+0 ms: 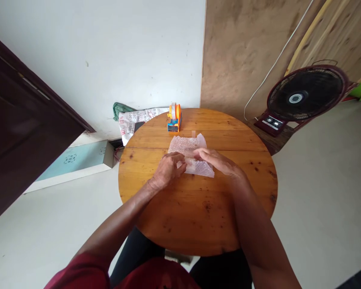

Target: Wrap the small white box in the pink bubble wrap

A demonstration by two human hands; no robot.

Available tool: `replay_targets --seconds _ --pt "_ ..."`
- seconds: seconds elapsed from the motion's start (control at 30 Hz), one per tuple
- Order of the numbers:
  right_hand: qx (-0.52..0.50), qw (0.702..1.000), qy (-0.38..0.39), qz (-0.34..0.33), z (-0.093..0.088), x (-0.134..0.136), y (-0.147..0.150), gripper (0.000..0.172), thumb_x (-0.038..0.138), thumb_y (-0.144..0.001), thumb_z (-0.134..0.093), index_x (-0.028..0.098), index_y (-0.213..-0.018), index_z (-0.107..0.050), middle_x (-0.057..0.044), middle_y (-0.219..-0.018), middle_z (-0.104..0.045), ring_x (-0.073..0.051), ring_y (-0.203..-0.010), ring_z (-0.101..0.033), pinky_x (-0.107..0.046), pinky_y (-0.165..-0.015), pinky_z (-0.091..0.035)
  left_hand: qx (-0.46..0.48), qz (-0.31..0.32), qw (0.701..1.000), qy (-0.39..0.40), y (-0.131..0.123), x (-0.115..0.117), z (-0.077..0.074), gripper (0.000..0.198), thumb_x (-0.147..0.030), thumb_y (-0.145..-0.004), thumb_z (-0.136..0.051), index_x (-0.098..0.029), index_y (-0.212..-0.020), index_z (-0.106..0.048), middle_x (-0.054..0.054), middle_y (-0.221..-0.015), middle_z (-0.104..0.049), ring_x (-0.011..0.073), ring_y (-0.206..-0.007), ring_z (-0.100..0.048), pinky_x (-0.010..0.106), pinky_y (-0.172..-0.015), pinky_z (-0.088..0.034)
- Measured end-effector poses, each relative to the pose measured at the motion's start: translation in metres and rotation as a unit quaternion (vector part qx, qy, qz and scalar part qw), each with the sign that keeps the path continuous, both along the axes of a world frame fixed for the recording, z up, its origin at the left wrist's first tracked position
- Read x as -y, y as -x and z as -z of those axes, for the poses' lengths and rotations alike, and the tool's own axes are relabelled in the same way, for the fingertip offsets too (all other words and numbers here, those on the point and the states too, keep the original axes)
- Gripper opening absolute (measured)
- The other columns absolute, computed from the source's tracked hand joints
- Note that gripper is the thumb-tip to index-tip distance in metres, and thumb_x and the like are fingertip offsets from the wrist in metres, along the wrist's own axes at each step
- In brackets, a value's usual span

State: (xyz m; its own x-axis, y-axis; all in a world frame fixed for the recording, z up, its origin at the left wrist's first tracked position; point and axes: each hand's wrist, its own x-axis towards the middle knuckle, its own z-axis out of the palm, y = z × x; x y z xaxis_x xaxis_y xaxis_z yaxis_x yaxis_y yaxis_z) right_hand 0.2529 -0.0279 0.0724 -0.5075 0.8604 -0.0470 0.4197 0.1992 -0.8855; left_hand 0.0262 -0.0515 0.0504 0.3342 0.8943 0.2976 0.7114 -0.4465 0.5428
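Bubble wrap (189,149) lies in the middle of the round wooden desk (198,216), a little past the centre line, partly folded over on itself so that a doubled band runs along its near side. Whether anything sits inside the fold we cannot tell.

Our left hand (167,170) rests on the desk at the wrap's left end. Its fingers (178,163) are curled in and closed on the near-left edge of the sheet. Our right hand (218,160) comes in from the other side and lies over the fold. Its fingers (202,153) are stretched out almost flat, pressing the plastic down, with the tips close to those of the left hand. We cannot see the right thumb well enough to say whether it grips underneath.

To our mind this fold goes best if the flat right hand acts as the anchor and the left does the pulling. The pinched edge should be drawn snug and kept level with the edge below it, since the wrap looks springy and would likely open again if either hand eased off. We should press with the pads rather than the nails, so the bubbles are not burst.

An orange tape dispenser (174,117) stands at the far edge of the desk, well apart from both hands. A dark floor fan (305,96) stands beyond the desk on the right.
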Motion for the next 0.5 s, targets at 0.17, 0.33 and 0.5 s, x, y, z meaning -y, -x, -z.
replay_targets --seconds 0.17,0.33,0.5 --pt "0.019 0.999 0.031 -0.013 0.006 -0.001 0.001 0.045 0.039 -0.073 -0.075 0.021 -0.112 -0.063 -0.005 -0.107 -0.069 -0.022 -0.095 -0.063 -0.032 -0.081 -0.048 0.075 0.001 0.996 0.054 -0.001 -0.01 0.008 0.008 -0.024 -0.083 -0.066 -0.018 -0.077 -0.067 0.006 -0.098 -0.074 0.0171 -0.081 -0.069 0.027 -0.072 -0.049" --pt "0.06 0.996 -0.05 0.046 0.015 -0.005 0.013 0.013 0.031 -0.078 -0.063 0.018 -0.076 -0.066 -0.001 -0.081 -0.068 -0.016 -0.073 -0.059 -0.028 -0.067 -0.043 0.146 0.019 0.986 0.072 0.0 -0.011 0.014 0.019 -0.032 -0.085 -0.068 -0.017 -0.073 -0.067 0.005 -0.091 -0.073 0.0145 -0.077 -0.066 0.025 -0.07 -0.047" --pt "0.039 0.996 -0.046 0.07 0.024 -0.008 0.016 0.014 0.029 -0.077 -0.061 0.018 -0.069 -0.064 -0.002 -0.084 -0.072 -0.016 -0.071 -0.061 -0.026 -0.064 -0.044 0.198 0.026 0.976 0.091 0.001 -0.013 0.018 0.03 -0.043 -0.084 -0.071 -0.016 -0.07 -0.068 0.005 -0.085 -0.071 0.0132 -0.073 -0.062 0.025 -0.069 -0.046"
